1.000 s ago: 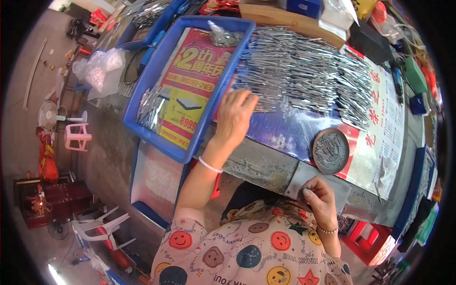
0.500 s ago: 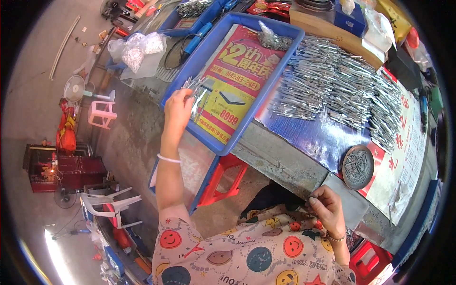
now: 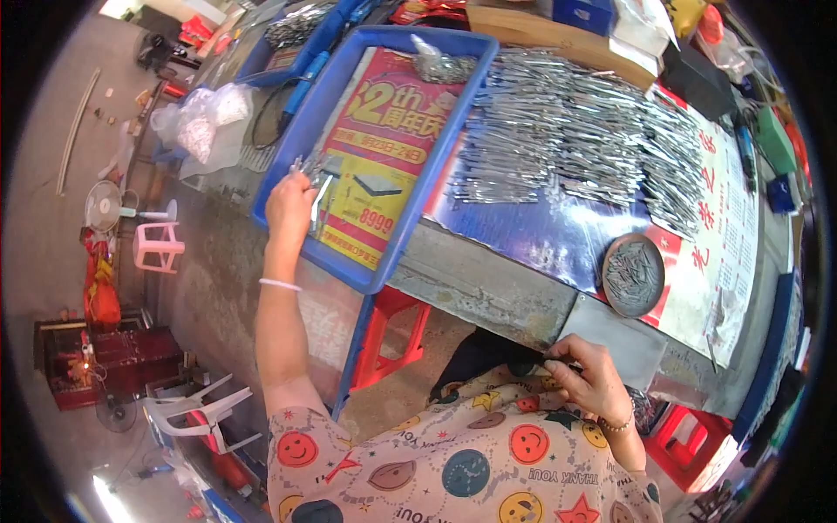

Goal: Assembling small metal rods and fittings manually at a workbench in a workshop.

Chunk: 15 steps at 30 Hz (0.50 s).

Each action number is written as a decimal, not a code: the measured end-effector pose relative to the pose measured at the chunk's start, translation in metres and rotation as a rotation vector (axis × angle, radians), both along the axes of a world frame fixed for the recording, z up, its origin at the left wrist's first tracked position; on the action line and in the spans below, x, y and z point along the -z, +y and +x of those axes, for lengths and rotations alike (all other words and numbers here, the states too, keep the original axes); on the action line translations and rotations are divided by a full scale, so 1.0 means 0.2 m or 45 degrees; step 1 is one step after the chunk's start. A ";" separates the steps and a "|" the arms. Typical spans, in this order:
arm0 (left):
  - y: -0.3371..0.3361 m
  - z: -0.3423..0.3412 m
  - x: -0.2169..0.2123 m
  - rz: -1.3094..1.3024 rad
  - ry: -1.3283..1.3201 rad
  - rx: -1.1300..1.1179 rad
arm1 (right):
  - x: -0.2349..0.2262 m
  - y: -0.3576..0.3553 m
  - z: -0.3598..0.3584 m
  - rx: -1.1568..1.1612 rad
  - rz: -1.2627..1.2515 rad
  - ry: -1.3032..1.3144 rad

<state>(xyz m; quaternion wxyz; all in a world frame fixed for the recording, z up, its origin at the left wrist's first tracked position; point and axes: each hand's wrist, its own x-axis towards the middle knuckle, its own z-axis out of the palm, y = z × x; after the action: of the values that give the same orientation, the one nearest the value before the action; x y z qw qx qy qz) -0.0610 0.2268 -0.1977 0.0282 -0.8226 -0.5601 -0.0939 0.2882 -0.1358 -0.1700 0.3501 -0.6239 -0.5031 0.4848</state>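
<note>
My left hand (image 3: 290, 209) reaches into the near left corner of a blue plastic tray (image 3: 384, 270) lined with a red and yellow printed sheet. The fingers are closed on a small bunch of shiny metal pieces (image 3: 312, 170). My right hand (image 3: 591, 376) rests low at my lap by the front edge of a grey metal plate (image 3: 610, 336), its fingers pinched together; whether it holds anything is unclear. A big heap of silver metal pieces (image 3: 575, 139) covers the bench beyond the tray.
A round dark dish of small metal parts (image 3: 634, 275) sits near the bench's front edge. A red plastic stool (image 3: 392, 336) stands under the bench. On the floor at left are a pink stool (image 3: 157, 247), a fan (image 3: 105, 205) and a clear bag (image 3: 205, 122).
My left hand has moved from the heap of metal pieces leftwards to the tray's near left corner with a bunch of pieces. My right hand has stayed at my lap.
</note>
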 end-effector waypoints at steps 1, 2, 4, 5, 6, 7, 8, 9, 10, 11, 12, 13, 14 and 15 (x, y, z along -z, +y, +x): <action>-0.02 -0.01 -0.03 0.008 -0.053 -0.009 | -0.05 0.01 0.02 0.022 -0.118 0.060; -0.04 0.00 -0.06 0.026 -0.122 0.000 | -0.02 0.00 0.05 0.053 0.001 -0.029; -0.11 0.03 -0.15 0.136 -0.249 -0.039 | -0.03 -0.01 0.12 0.174 0.077 -0.177; -0.17 0.09 -0.21 0.214 -0.307 -0.006 | -0.02 -0.01 0.17 0.286 0.144 -0.251; -0.27 0.14 -0.28 0.268 -0.483 0.002 | -0.03 0.01 0.23 0.340 0.190 -0.372; -0.40 0.23 -0.36 0.275 -0.549 -0.064 | -0.02 0.02 0.28 0.394 0.247 -0.519; -0.52 0.24 -0.42 0.246 -0.686 0.048 | -0.01 0.05 0.34 0.413 0.262 -0.597; -0.65 0.28 -0.45 0.135 -0.858 0.129 | 0.00 0.07 0.40 0.436 0.272 -0.684; -0.77 0.35 -0.44 0.027 -1.029 0.207 | 0.03 0.08 0.44 0.440 0.262 -0.734; -0.86 0.44 -0.39 -0.095 -1.114 0.352 | 0.06 0.10 0.48 0.446 0.250 -0.787; -0.94 0.52 -0.35 -0.205 -1.186 0.485 | 0.07 0.11 0.51 0.394 0.127 -0.841; -1.00 0.61 -0.28 -0.338 -1.263 0.598 | 0.09 0.12 0.53 0.330 0.128 -0.967; -1.02 0.70 -0.25 -0.345 -1.139 0.737 | 0.10 0.14 0.54 0.262 0.133 -1.084; -1.04 0.80 -0.22 -0.357 -1.119 0.824 | 0.11 0.15 0.54 0.237 0.088 -1.124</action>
<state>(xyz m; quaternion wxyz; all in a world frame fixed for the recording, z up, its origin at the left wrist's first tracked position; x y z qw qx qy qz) 0.0989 0.0191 -0.1546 -0.3475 -0.8319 -0.2456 -0.3562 0.3962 -0.1049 -0.1927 0.1645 -0.8015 -0.5620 0.1217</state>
